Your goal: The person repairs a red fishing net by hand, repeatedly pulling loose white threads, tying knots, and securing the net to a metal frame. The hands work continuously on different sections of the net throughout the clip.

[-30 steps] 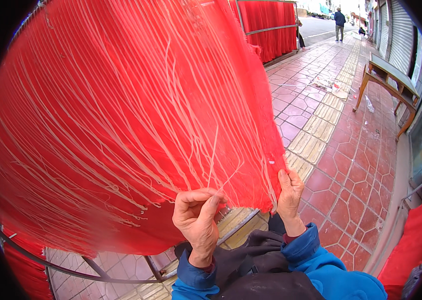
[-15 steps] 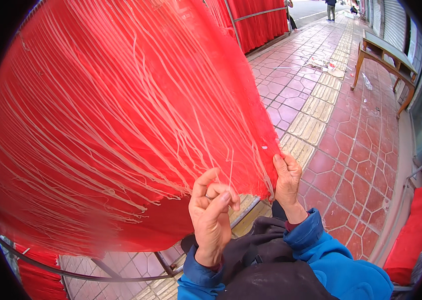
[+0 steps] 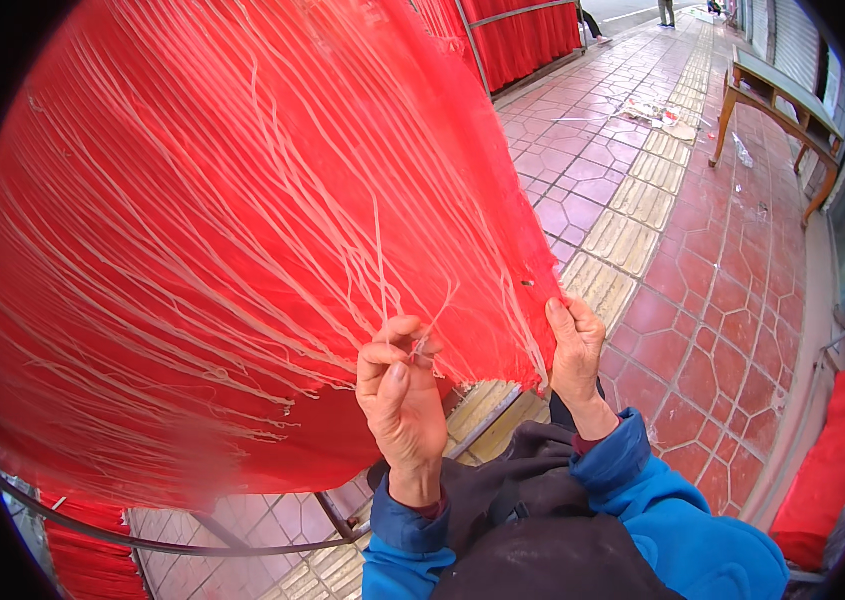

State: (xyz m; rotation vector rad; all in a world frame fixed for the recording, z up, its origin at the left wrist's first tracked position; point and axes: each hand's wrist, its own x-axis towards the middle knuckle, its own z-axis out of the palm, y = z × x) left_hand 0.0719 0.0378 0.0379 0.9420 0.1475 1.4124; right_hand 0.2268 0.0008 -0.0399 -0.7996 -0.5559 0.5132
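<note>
A large sheet of red cloth [image 3: 243, 150] slopes across the left and middle of the view, lined with many pale strands [image 3: 303, 205] whose loose, kinked ends trail toward its lower edge. My left hand [image 3: 401, 400] is raised at that lower edge, fingers curled and closed on a few thin pale strands that cross at the fingertips. My right hand [image 3: 575, 355] grips the cloth's right edge near its bottom corner, thumb on top, just beside a small dark spot or hole in the cloth.
Beneath the cloth runs a metal frame [image 3: 193, 548]. The tiled pavement [image 3: 693, 350] stretches away rightward, with litter [image 3: 658, 115], a wooden table [image 3: 778, 105] and shopfront shutters. More red cloth hangs on a rack [image 3: 523, 40] and lies at right [image 3: 833, 460]. People's legs [image 3: 665, 15] show far off.
My left hand rose, its fingers loosened, then moved slightly left and curled around the strands. My right hand keeps hold of the edge. The view has shifted, bringing the background higher.
</note>
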